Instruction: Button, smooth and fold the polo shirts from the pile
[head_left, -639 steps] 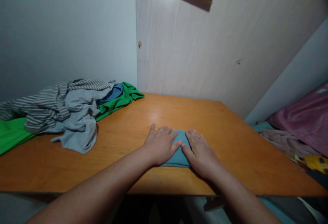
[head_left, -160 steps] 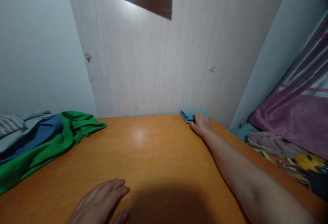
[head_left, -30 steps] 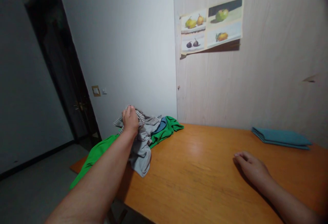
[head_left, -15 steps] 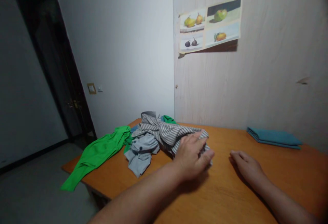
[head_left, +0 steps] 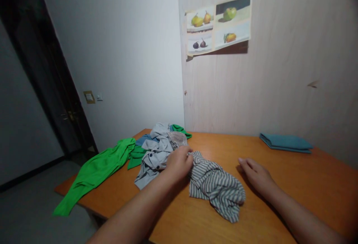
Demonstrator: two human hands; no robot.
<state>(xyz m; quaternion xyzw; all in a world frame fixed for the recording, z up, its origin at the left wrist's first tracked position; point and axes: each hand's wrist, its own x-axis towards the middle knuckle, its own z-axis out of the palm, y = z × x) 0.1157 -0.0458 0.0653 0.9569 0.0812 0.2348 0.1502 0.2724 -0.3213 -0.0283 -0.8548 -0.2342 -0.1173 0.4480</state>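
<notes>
My left hand (head_left: 179,164) is closed, its fingers wrapped round a crumpled grey-and-white striped garment (head_left: 216,184). One part of the cloth spreads over the table to the right of the fist, and another striped part shows behind it. Just left of that hand lies a rumpled light grey garment with dark buttons (head_left: 156,156). My right hand (head_left: 257,173) rests on the tabletop right of the striped cloth, not touching it. Its fingers are loosely stretched and nothing shows in them; their undersides are hidden.
A bright green garment (head_left: 97,171) hangs over the left edge of the orange wooden table (head_left: 268,214). More green and blue cloth lies bunched near the grey garment. A folded teal cloth (head_left: 286,142) sits at the back right, near the wall with a fruit poster (head_left: 218,28).
My left hand has moved left and closed on the striped garment, which has shifted right and forward off the pile. More grey cloth is uncovered. The view has turned slightly right.
</notes>
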